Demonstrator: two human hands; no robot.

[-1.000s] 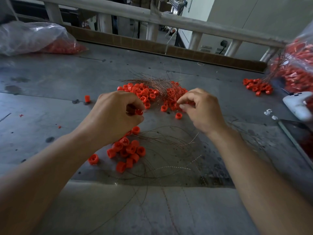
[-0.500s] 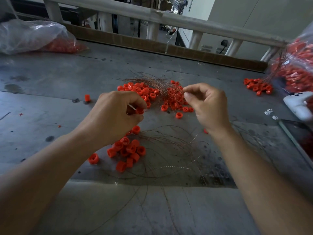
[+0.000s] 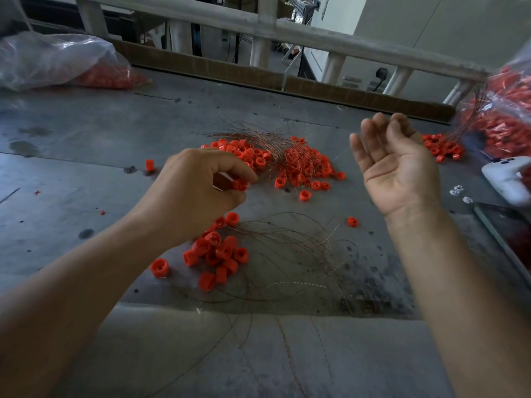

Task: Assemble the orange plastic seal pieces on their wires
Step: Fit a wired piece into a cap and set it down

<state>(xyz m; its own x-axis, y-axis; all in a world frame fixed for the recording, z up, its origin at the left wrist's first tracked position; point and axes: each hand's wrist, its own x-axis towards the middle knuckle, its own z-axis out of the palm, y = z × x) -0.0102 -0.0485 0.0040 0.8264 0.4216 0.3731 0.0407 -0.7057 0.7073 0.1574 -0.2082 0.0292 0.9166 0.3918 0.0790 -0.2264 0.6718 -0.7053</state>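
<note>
My left hand [image 3: 195, 193] pinches one orange seal piece [image 3: 240, 185] between thumb and fingers, just above the grey table [image 3: 86, 156]. My right hand [image 3: 399, 173] is lifted to the right, palm toward me, fingers loosely spread and holding nothing that I can make out. A faint thin wire [image 3: 336, 158] runs from the pinched piece toward its thumb. Behind my left hand lies a pile of orange pieces [image 3: 298, 168] under a bundle of copper wires [image 3: 258, 139]. Below it, several wired pieces [image 3: 218, 254] trail loose wires [image 3: 287, 254].
A clear bag of orange pieces [image 3: 57, 61] lies far left, another bag [image 3: 505, 110] at the right edge beside a small orange pile [image 3: 439, 147]. A white controller [image 3: 508, 179] and a dark flat device [image 3: 511, 234] sit right. A railing [image 3: 287, 27] borders the back.
My right hand has let go its pinch, lifted up and to the right, and turned palm open. My left hand still holds the same orange piece in place.
</note>
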